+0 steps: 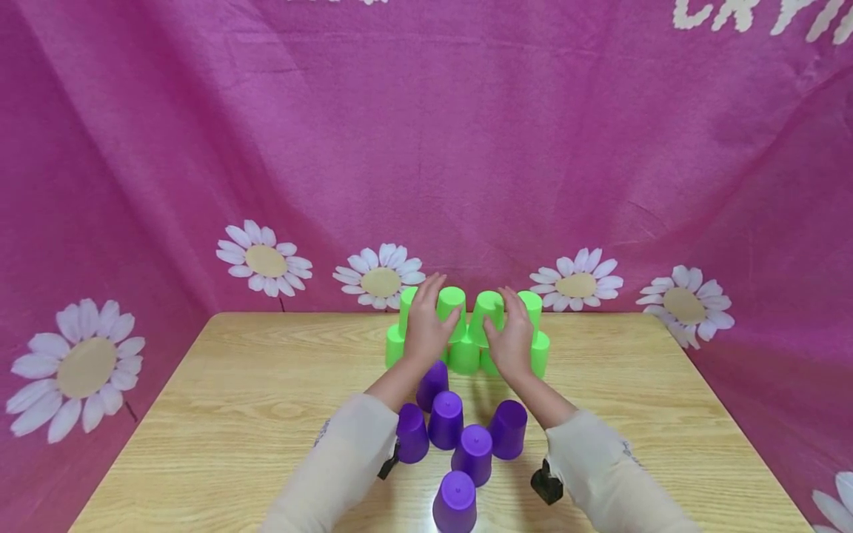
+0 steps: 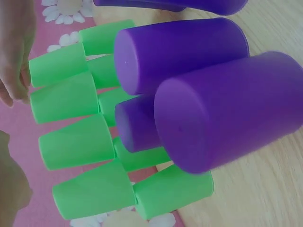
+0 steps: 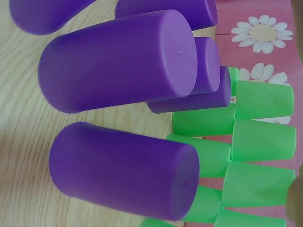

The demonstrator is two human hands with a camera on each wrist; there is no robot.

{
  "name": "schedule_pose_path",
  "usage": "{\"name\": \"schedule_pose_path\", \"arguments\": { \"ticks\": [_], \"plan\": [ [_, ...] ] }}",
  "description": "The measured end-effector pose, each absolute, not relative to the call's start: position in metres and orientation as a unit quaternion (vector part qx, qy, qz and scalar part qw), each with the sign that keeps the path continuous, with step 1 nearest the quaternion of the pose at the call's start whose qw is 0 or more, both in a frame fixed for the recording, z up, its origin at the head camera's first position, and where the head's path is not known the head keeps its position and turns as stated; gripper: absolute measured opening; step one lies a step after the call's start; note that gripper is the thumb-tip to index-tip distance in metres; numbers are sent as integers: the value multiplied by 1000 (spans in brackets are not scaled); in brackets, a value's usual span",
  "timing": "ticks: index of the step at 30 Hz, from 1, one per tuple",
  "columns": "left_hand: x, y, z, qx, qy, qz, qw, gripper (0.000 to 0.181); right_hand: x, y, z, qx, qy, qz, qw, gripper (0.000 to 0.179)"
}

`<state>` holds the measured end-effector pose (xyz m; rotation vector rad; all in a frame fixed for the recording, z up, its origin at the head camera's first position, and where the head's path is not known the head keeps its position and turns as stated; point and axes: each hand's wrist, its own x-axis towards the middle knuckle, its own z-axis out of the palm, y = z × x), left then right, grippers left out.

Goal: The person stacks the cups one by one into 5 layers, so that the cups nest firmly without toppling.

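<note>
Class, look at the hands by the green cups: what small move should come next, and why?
Probably ease the right hand back to the rightmost purple cup: four upper green cups already sit across five lower green cups, while that purple cup stands unstacked on the table.

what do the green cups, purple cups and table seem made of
Green cups: probably plastic, matte; smooth walls, even colour. Purple cups: likely plastic, satin; soft sheen, small dots on upturned bases. Table: wood or wood-look laminate, slightly glossy; visible grain, faint reflection.
</note>
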<state>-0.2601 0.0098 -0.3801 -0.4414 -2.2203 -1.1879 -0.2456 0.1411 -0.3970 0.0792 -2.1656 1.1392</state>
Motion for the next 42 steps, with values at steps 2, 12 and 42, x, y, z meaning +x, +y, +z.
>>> {"name": "schedule_pose_path", "arguments": {
  "ticks": [2, 12, 42],
  "plan": [
    [-258, 6, -378, -171, -825, -459, 281, 49, -243, 144, -394, 42, -828, 435, 353, 44],
    [-246, -20, -383, -187, -839, -446, 251, 45, -224, 160, -387, 100, -832, 428, 340, 41],
    [-198, -67, -434, -155, -862, -465, 131, 47, -182, 200, -427, 130, -854, 460, 204, 40]
  ]
}}
